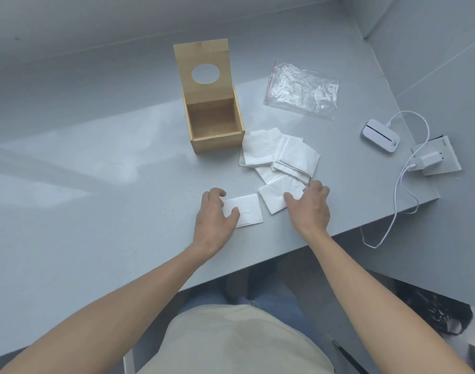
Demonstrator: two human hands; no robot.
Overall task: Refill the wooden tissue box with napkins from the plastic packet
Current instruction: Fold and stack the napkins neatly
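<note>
Wood, pale and bamboo-like, made up the tissue box (216, 125), which stood in the upper middle of the frame with its lid (202, 64) tipped up and back and its inside bare. To its right, in the upper right, lay the plastic packet (302, 89), flat, crumpled and seemingly empty. The napkins (281, 157) were spread in a loose overlapping pile at the centre right, touching the box's lower right corner.

The left hand (213, 215) rested at lower centre, fingers spread and pressing the left edge of 1 folded napkin (245, 211) that lay apart from the pile, long axis running left to right. The right hand (310, 205) lay fingers-down on the nearest napkin (278, 197) of the pile, thumb on its face; neither hand was closed around anything.

The box sat up-frame and slightly right of the left hand, straight above the single napkin. Judging from that, the left hand looked nearer to the box opening, while the right was better placed for gathering the pile toward it.
</note>
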